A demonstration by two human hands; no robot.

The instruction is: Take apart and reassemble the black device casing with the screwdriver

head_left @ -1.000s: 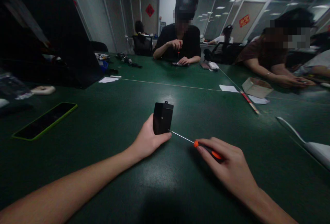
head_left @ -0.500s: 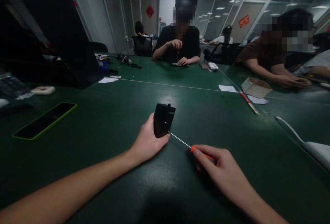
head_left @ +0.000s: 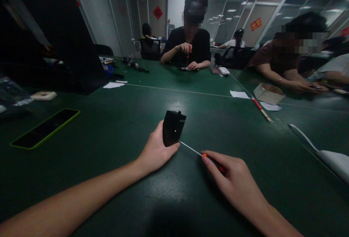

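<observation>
A black box-shaped device (head_left: 173, 128) with a small stub on top is held tilted above the green table (head_left: 131, 120). My left hand (head_left: 158, 144) wraps round its left side and base, the thumb along the lower edge. My right hand (head_left: 231, 171) is closed on a screwdriver (head_left: 191, 148) with an orange-and-dark handle and a thin bright shaft. The shaft points up and left, its tip at the device's lower right corner beside my left thumb. Whether the tip sits in a screw is too small to tell.
A green-edged phone (head_left: 46, 128) lies at left, near a large black panel (head_left: 51, 40). An open box (head_left: 268, 93), papers and a red-white stick (head_left: 261, 109) are at right, with a white cable (head_left: 304, 137) nearer. Across the table a person (head_left: 187, 44) works with a screwdriver.
My right fingers have shifted round the screwdriver handle, which shows turned. The device and my left hand hold almost the same place. The view has moved slightly.
</observation>
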